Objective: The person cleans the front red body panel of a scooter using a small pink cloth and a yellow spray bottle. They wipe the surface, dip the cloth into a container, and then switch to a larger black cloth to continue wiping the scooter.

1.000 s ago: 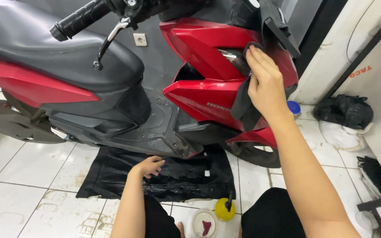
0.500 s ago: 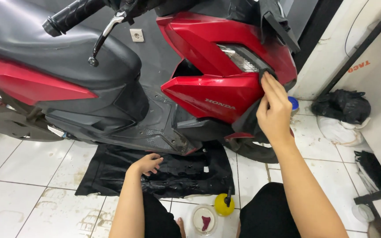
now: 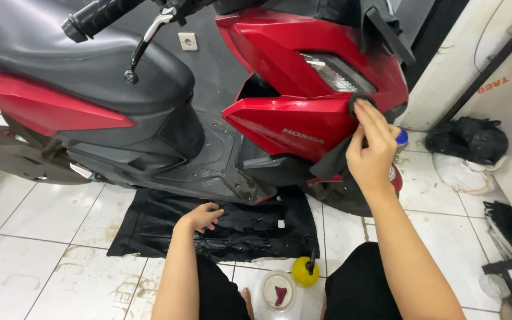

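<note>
Right hand (image 3: pixel 370 155) raised, fingers flat and together, pressing a dark cloth (image 3: pixel 334 159) against the red scooter panel (image 3: pixel 291 121) below the headlight. Left hand (image 3: pixel 200 216) loosely curled, holding nothing, propped for balance on the black mat (image 3: pixel 149 228) spread over the tiled floor (image 3: pixel 42 237) under the footboard.

- One head-worn view, looking steeply down and forward from a seated person.
- It sits close to the red scooter (image 3: pixel 303 89), whose side fills the upper frame.
- The white tiled floor (image 3: pixel 48 213) and the person's own knees fill the lower edge.
</note>
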